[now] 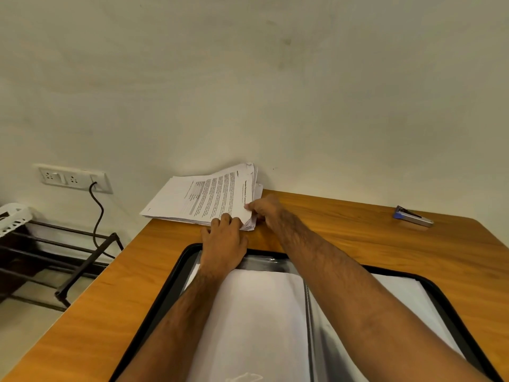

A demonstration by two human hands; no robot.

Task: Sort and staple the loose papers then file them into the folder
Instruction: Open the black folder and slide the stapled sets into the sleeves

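A thick stack of printed loose papers lies at the table's far edge against the wall, partly overhanging the left side. My right hand pinches the stack's near right corner, thumb on the top sheet. My left hand rests at the stack's near edge with its fingertips on the paper. An open black folder with clear plastic sleeves and white sheets inside lies in front of me, under both forearms. A blue and silver stapler sits at the far right of the table.
The wooden table meets a plain wall. To the left stand a black metal rack and a white basket; a cable hangs from a wall socket.
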